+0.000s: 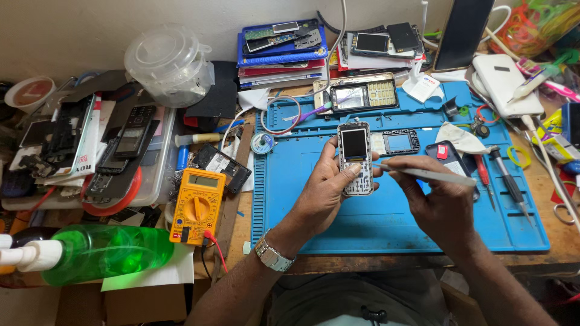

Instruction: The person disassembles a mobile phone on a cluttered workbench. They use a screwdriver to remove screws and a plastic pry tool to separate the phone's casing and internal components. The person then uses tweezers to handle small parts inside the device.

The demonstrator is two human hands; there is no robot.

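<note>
My left hand [323,193] is clamped around a small keypad phone with its front cover off [355,158], thumb pressed on its lower edge and fingers wrapped behind it. I hold the phone above the blue work mat [374,223], its long axis running almost straight away from me, the dark screen at the far end and the bare white keypad board toward my wrist. My right hand [438,202] is closed on a slim grey tool [426,174], which lies nearly level, its long axis crosswise, with the tip pointing left and meeting the phone just below the screen. A metal wristwatch [272,255] sits on my left wrist. On the mat beyond the phone lies a black phone frame with a blue window [399,142], and further back another keypad phone [361,95] lies on its side. To my left a yellow multimeter [197,206] rests at the mat's edge, its red lead trailing toward me. A green transparent spray bottle [103,252] lies on its side near the front left, on a white sheet. Behind, a clear plastic tub with a lid [169,63] stands upside-down-looking against the wall; I cannot tell what it holds. A blue tray [284,55] on a stack of books carries phone parts and circuit boards. A white flat box [504,84] lies at the far right.
</note>
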